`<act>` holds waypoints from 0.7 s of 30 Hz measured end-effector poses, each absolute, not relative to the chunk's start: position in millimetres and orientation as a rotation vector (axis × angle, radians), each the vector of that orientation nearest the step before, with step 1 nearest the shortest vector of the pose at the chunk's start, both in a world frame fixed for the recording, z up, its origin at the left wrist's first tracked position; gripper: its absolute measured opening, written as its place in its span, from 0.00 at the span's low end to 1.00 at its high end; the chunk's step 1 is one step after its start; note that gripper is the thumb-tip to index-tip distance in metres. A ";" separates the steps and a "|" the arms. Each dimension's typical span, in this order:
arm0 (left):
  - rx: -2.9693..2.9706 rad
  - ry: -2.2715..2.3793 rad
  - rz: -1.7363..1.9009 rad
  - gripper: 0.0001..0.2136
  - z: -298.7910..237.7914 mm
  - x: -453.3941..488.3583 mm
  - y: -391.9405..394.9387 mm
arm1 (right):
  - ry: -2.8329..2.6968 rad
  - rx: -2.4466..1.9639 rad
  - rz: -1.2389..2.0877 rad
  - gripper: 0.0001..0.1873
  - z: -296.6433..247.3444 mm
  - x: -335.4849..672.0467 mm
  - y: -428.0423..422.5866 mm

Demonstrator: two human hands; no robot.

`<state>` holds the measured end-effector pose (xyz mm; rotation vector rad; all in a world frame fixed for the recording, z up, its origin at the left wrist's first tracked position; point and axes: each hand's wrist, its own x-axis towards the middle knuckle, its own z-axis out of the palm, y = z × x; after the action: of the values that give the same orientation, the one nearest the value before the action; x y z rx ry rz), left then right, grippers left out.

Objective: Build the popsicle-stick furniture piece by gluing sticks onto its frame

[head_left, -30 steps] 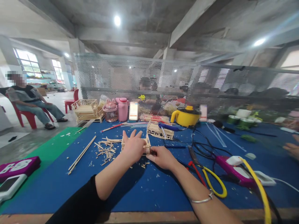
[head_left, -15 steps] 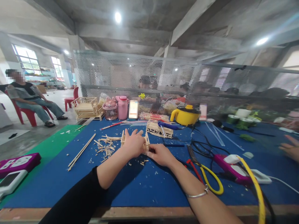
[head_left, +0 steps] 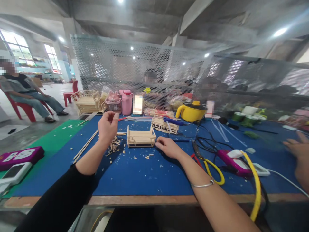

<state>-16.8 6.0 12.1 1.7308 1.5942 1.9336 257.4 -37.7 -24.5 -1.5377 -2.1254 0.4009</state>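
Note:
A miniature bench made of pale wooden sticks stands upright on the blue mat. My right hand is closed at its lower right corner, thumb and forefinger against the end post. Up to the left, above the mat, is my left hand, apart from the bench. Its fingertips are pinched together; anything between them is too small to make out. A pile of short stick offcuts lies beneath and right of this hand. Long thin sticks pass behind its forearm.
Behind the bench sits another stick-built piece with a blue-handled glue gun on it. A yellow pot stands further back. Yellow-handled pliers, cables and a purple power strip lie right. Another person's hand shows at the right edge.
My left hand has lifted off the miniature bench and moved left, its spread fingers now pinched. The bench is uncovered. My right hand stays by its right corner. The view has tilted downward.

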 end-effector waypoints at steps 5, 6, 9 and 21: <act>1.649 1.639 1.957 0.13 -1.9 -25.9 13.3 | -1.981 -1.535 0.362 0.22 -20.3 259.2 -40.8; 1.678 1.659 1.934 0.15 -4.0 -27.0 14.0 | -1.963 -1.536 0.352 0.23 -20.1 258.8 -41.0; 1.778 1.713 1.851 0.17 -9.9 -28.8 15.0 | -1.912 -1.533 0.335 0.24 -21.2 257.5 -40.5; 2.216 1.555 1.834 0.14 -11.6 -21.9 7.4 | -1.782 -1.405 0.516 0.05 -33.5 259.6 -33.3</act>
<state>-21.9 7.4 -11.6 2.2157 1.5548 1.8343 259.6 -33.3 -33.5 -1.4049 -1.7817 0.5156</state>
